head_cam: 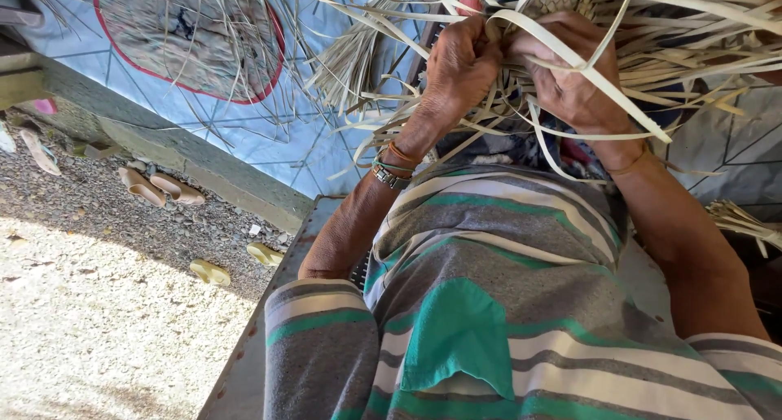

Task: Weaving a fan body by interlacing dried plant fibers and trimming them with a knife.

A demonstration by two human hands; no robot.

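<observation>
Between both hands, a tangle of pale flat palm-leaf strips (619,70) is being gripped: the left hand (460,61) is clenched on several strips, the right hand (570,78) pinches others just beside it. Loose strips fan outward over the blue tiled floor (269,139). Farther left, tan sandals (159,188) lie on grey gravel (98,306).

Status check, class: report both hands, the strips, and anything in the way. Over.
Left hand and right hand both shut on pale leaf strips. Loose strips cross over the right hand. Woven mat lies apart, on the left.
</observation>
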